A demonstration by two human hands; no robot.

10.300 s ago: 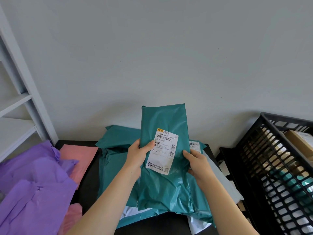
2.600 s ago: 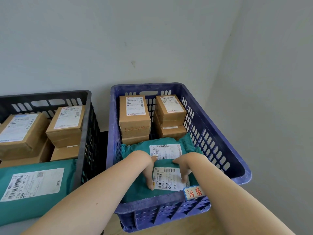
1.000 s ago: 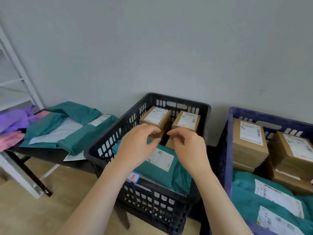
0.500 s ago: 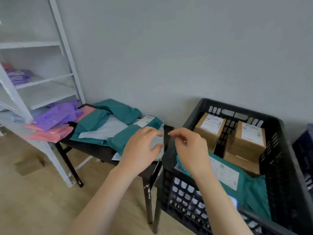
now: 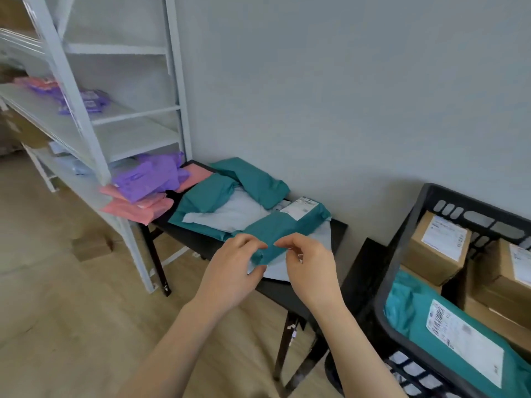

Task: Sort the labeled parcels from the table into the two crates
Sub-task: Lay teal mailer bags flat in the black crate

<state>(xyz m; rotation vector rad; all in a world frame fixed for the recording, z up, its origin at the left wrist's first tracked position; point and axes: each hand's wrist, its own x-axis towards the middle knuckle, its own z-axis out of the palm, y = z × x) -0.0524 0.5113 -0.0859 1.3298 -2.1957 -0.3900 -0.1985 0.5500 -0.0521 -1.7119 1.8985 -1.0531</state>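
A black table (image 5: 339, 234) holds a pile of mailers. Nearest lies a teal labeled parcel (image 5: 287, 225), its white label facing up at the far end. Two more teal parcels (image 5: 253, 180) and a pale grey mailer (image 5: 238, 214) lie behind it. My left hand (image 5: 234, 272) and my right hand (image 5: 309, 267) hover at the near end of that teal parcel, fingers loosely curled, and neither plainly grips it. At the right, the black crate (image 5: 402, 239) holds a teal labeled parcel (image 5: 459, 334) and brown labeled boxes (image 5: 439, 248).
A white metal shelf rack (image 5: 129, 133) stands left of the table. Purple mailers (image 5: 146, 176) and pink mailers (image 5: 135, 211) lie on its lower shelf, overlapping the table's left end. A wooden floor lies below and a grey wall behind.
I set the teal parcel into the blue crate, then turned left past the black crate. My empty hands have come over the table to the nearest teal parcel.
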